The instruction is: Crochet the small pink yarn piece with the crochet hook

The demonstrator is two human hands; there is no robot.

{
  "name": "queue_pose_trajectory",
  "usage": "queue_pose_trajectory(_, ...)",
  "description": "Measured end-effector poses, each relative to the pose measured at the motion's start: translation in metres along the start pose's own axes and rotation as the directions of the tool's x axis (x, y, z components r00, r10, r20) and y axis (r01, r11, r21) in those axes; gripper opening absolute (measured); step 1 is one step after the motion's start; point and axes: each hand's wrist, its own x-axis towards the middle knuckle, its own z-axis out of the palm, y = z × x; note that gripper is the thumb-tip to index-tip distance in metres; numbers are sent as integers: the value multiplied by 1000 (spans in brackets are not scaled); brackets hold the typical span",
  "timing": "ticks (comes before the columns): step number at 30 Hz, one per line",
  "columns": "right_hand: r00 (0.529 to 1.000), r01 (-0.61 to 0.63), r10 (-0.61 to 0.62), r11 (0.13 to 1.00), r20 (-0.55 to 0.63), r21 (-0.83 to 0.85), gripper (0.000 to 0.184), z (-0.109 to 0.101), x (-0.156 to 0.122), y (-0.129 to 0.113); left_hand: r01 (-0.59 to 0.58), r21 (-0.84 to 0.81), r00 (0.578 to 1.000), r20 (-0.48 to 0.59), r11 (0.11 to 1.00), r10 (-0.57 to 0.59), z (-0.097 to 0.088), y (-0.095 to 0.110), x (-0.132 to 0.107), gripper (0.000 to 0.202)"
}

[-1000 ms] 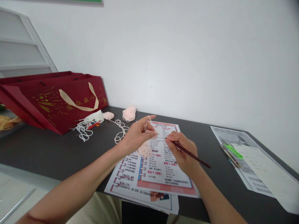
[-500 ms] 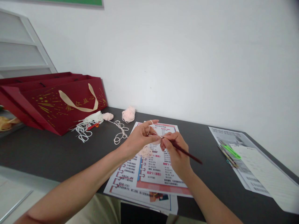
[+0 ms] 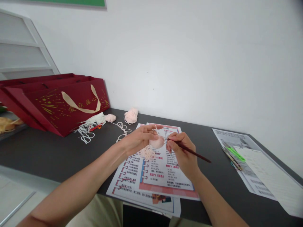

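My left hand is closed on a small round pink crocheted piece, with pale yarn looped over its fingers. My right hand pinches a dark brown crochet hook whose tip points at the pink piece. Both hands hover just above a printed instruction sheet on the dark table. More loose pink yarn lies on the sheet under my left hand.
A red gift bag lies at the back left, with white yarn and two pink yarn balls beside it. Papers with a green tool lie at the right. The wall is close behind.
My hands drew together, then the right hand pulled the hook back a little. The pink crocheted piece now shows plainly at my left fingertips.
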Motion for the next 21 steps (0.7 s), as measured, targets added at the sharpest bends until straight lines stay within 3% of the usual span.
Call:
queue_pose_trajectory(2, 997, -81, 80, 986, 11, 149, 7, -3, 4, 0, -1, 30, 1000, 29, 1000, 0, -3, 4, -1, 47)
queue_pose_trajectory(5, 989, -147, 144, 960, 29, 239, 11, -8, 10, -2, 20, 77, 997, 77, 997, -26, -8, 8, -2, 49)
queue_pose_trajectory(11, 982, -182, 163, 947, 95, 264, 13, -15, 12, -7, 78, 105, 979, 181, 991, -96, -13, 10, -2, 48)
queue_pose_trajectory(21, 954, -263, 209, 926, 213, 271, 13, -30, 13, -10, 158, 96, 962, 207, 983, -175, -15, 11, -2, 46)
